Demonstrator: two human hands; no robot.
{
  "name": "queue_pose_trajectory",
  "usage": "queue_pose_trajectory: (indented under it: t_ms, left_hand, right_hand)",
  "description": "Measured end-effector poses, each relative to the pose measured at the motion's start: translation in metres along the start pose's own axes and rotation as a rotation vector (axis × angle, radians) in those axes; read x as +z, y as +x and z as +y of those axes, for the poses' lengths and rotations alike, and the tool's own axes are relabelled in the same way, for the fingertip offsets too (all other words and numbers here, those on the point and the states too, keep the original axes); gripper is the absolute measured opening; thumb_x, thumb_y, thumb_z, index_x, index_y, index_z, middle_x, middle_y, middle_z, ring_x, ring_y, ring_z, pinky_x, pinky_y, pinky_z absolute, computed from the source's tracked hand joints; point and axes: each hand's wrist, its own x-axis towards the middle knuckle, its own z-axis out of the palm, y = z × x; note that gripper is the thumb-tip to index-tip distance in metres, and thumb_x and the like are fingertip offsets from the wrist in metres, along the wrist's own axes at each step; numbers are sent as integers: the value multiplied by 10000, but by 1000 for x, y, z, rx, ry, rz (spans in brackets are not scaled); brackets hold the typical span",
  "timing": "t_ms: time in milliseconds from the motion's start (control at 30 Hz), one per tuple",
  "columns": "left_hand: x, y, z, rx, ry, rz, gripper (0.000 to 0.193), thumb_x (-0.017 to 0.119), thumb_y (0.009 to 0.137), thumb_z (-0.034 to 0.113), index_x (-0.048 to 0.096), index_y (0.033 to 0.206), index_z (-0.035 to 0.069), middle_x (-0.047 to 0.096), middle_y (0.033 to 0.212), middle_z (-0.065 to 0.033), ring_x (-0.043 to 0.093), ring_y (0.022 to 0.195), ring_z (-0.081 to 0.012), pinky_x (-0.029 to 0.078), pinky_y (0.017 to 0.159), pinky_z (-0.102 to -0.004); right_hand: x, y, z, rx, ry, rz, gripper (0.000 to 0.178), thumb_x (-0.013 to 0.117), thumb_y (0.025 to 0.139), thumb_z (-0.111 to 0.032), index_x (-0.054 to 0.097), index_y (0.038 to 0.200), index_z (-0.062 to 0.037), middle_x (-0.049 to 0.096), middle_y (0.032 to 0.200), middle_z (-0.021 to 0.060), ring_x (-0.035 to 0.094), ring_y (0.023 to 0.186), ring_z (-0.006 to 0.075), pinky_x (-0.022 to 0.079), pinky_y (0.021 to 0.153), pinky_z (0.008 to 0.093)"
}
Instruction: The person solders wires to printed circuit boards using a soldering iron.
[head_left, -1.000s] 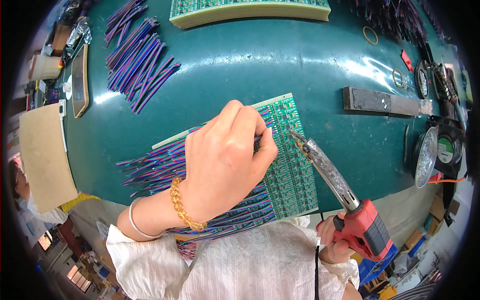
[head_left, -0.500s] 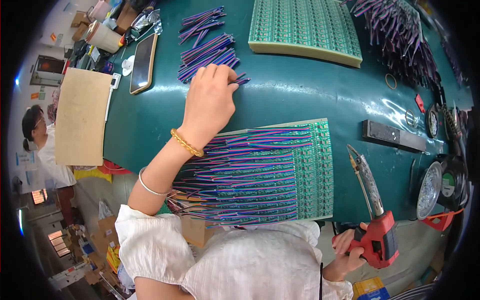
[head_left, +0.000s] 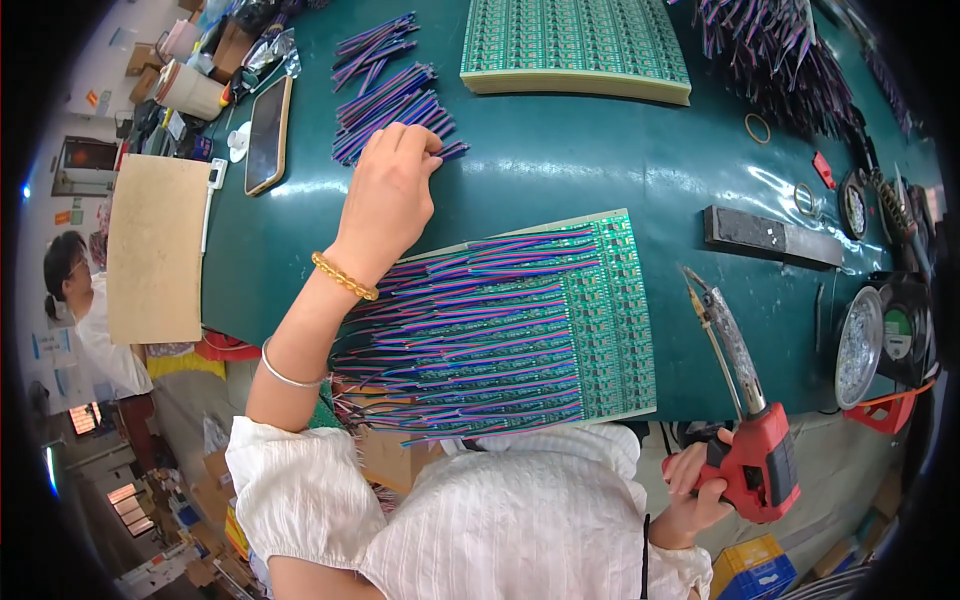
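My left hand (head_left: 388, 185) is at the near end of a pile of short purple, blue and black wires (head_left: 393, 102), its fingers curled and pinched on some of them. A few wire ends (head_left: 455, 150) stick out to the right of the fingertips. Below that wrist lies a green circuit board panel (head_left: 610, 310) at the table's near edge, with rows of wires (head_left: 480, 330) running leftward from it. My right hand (head_left: 697, 492) grips a red soldering gun (head_left: 762, 465), whose metal tip and thin feed tube point up and left beside the panel.
A thick stack of green circuit panels (head_left: 575, 50) stands at the back, with a large wire heap (head_left: 780, 60) to its right. A phone (head_left: 267, 135) lies at left. On the right are a dark bar (head_left: 770, 237), a metal dish (head_left: 858, 345) and a spool (head_left: 903, 335). Another person (head_left: 100, 330) is far left.
The whole view has shifted, so the things on the table sit slightly farther left and up. My left hand stays at the wire pile, and my right hand still holds the soldering gun.
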Motion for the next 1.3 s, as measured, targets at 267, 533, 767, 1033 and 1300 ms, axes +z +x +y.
queue_pose_trajectory:
  t_ms: [267,533,767,1033,1300]
  left_hand:
    - [-8,-2,-3,-78,-93,-4,65,614,840,-2,559,873,9,573,842,-136,558,823,-319,443,743,-412]
    - [-17,2,11,-84,-170,114,53,605,871,6,596,924,4,635,831,-128,620,741,-315,483,661,-378]
    - [-19,0,22,42,-23,154,26,601,853,-18,612,865,3,611,845,-131,612,753,-317,489,664,-379]
    - [-26,-22,114,-54,-525,-226,76,674,802,-27,605,833,-23,576,970,-111,563,727,-158,462,580,-270]
    - [-3,-24,121,-186,-533,-280,97,680,796,-19,585,812,-28,565,929,-121,560,735,-199,468,615,-293]
  right_hand:
    - [1,2,3,-8,-21,-2,745,638,884,-501,398,1314,58,436,538,1,423,438,112,381,449,265]
    - [2,-2,-2,86,-16,61,816,689,825,-549,410,1333,26,450,554,-5,444,459,120,390,490,281]
    - [6,-2,-5,115,-35,70,839,685,812,-574,410,1333,22,451,551,-7,447,462,126,403,504,298]
    - [3,3,6,-74,-77,-17,717,593,904,-531,419,1293,46,440,486,1,408,376,115,372,407,261]
    - [-3,1,-2,4,-79,-31,747,624,870,-553,414,1340,-12,477,526,3,458,431,136,421,466,305]
